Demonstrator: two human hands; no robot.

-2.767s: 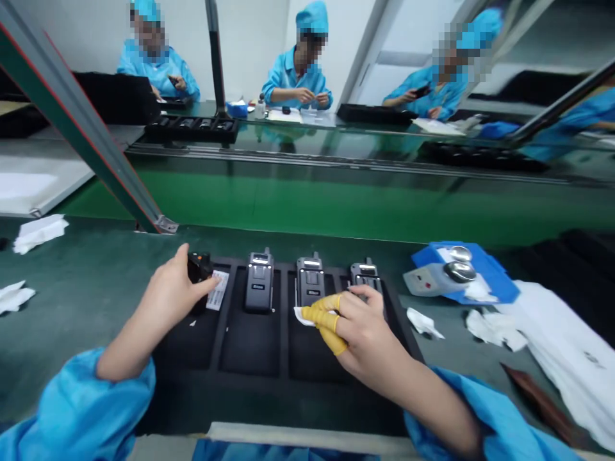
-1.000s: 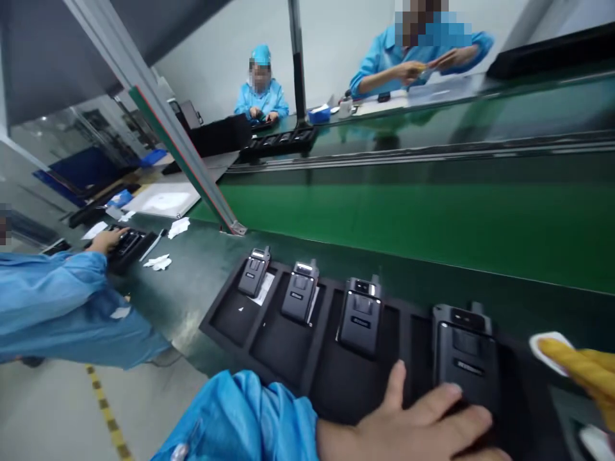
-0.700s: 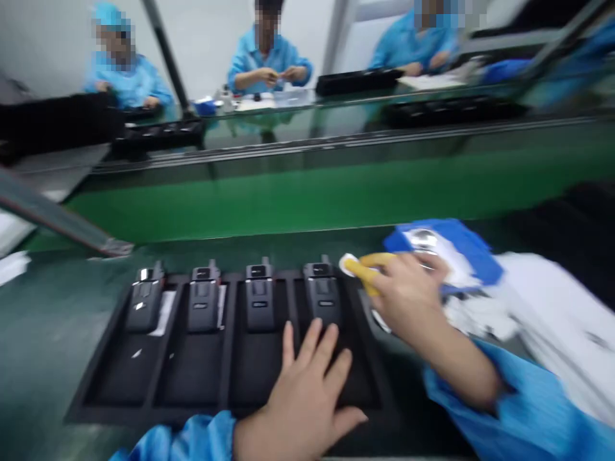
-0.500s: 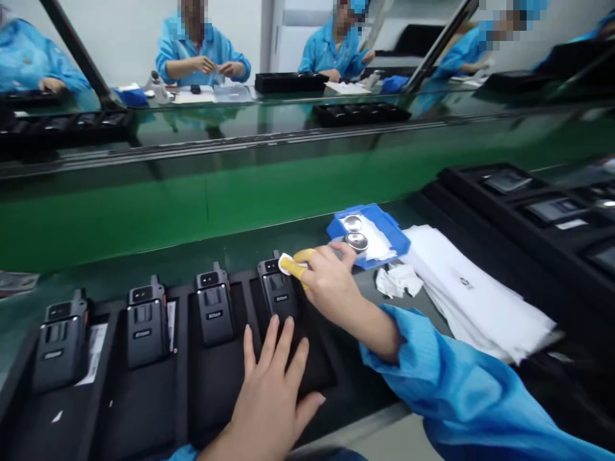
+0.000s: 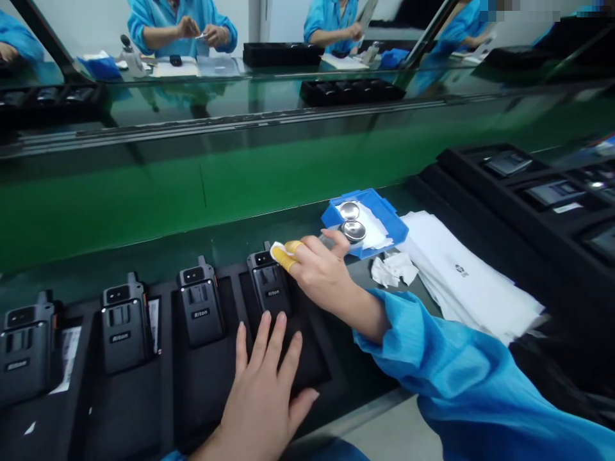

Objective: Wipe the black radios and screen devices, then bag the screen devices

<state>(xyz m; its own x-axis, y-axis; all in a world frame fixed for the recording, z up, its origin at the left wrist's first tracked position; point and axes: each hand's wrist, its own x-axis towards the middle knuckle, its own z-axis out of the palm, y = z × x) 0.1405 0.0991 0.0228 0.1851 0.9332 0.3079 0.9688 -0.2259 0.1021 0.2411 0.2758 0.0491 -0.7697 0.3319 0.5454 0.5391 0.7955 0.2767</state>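
My right hand (image 5: 324,272), with yellow finger cots on two fingers, pinches a small white wipe (image 5: 274,248). The wipe is against the upper corner of a black two-way radio (image 5: 272,289) marked "Riton", beside its antenna. My left hand (image 5: 264,390) lies with fingers spread over the black foam tray (image 5: 168,384), its fingertips at the radio's lower end. More such radios lie face down in the tray's slots to the left: one radio (image 5: 200,306) in the adjoining slot, another radio (image 5: 125,328) farther over, and one radio (image 5: 26,349) at the left edge.
Behind my right hand are a blue bin (image 5: 391,224) with white papers and a round metal-topped dispenser (image 5: 353,231). Crumpled wipes (image 5: 394,269) and white bags (image 5: 461,275) lie right of it. Stacked black trays (image 5: 480,186) stand far right. Co-workers in blue sit across the green divider (image 5: 259,173).
The view has tilted down and shifted slightly, so the tray's left radios sit nearer the edge. My right hand keeps the wipe at the same radio; my left hand stays spread.
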